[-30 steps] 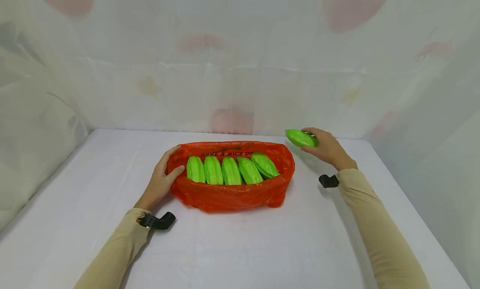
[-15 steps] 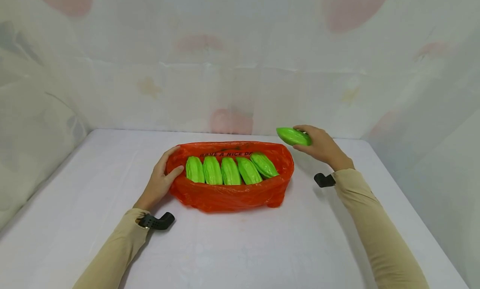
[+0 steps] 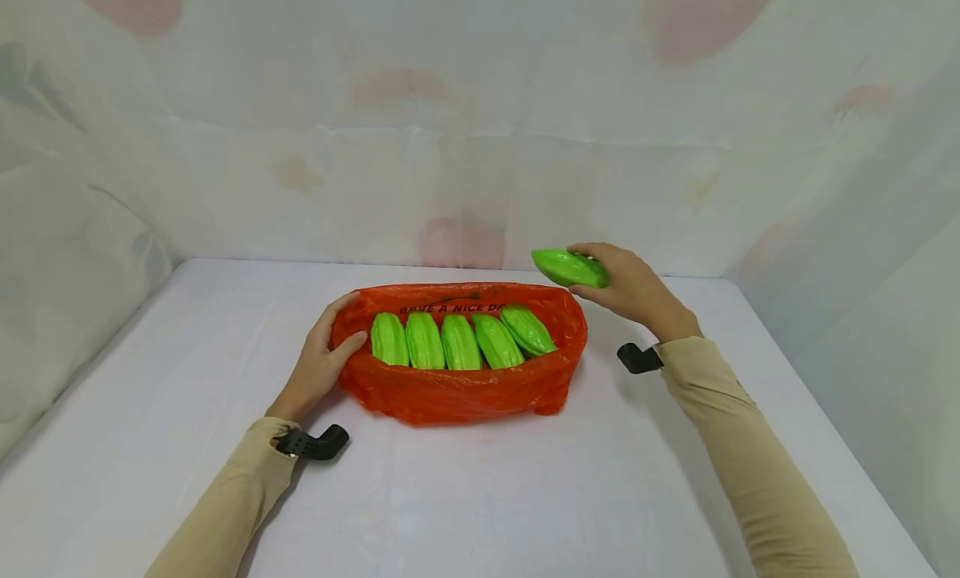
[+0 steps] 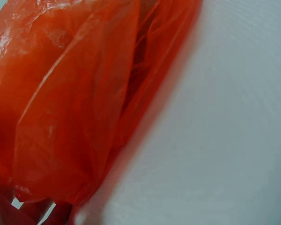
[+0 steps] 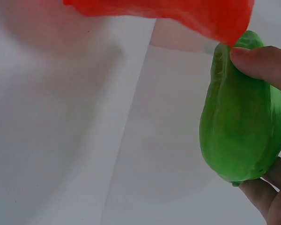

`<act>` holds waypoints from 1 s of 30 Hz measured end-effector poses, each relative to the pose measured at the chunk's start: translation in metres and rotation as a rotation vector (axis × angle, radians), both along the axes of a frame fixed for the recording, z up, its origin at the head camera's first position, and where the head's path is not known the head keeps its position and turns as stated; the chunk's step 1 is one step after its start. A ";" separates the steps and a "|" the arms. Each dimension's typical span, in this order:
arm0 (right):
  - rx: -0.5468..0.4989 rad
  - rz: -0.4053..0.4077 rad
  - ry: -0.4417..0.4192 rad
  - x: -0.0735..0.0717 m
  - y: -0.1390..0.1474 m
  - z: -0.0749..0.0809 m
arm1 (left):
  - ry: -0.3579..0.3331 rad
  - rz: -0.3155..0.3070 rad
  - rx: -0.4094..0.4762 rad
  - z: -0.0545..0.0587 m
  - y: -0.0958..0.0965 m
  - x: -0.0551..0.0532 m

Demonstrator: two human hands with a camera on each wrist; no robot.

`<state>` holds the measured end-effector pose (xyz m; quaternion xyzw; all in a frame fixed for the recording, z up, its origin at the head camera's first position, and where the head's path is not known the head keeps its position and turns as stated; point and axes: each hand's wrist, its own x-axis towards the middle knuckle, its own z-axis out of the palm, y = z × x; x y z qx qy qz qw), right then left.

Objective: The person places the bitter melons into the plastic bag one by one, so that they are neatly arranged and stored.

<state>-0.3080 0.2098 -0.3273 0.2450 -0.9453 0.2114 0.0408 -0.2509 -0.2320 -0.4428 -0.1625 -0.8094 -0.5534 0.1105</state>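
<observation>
A red plastic bag stands with its mouth spread wide on the table. Several bright green, ridged bitter melons lie side by side inside it. My left hand holds the bag's left side, thumb over the rim; in the left wrist view the bag hides most of the fingers. Above the table, just past the bag's back right corner, my right hand grips another bitter melon, pointed end toward the left. In the right wrist view the thumb and fingers wrap this bitter melon.
A white cloth covers the table. Behind it rises a pale patterned curtain, with similar sheets at both sides. Black wrist straps with camera mounts sit at the left cuff and the right cuff.
My right hand has carried the bitter melon leftward and slightly up, close to the bag's right back corner. The left hand and the bag stay nearly still.
</observation>
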 end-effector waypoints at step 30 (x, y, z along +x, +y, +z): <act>-0.015 0.162 0.077 0.015 -0.051 0.015 | -0.016 -0.004 0.001 0.001 0.000 0.001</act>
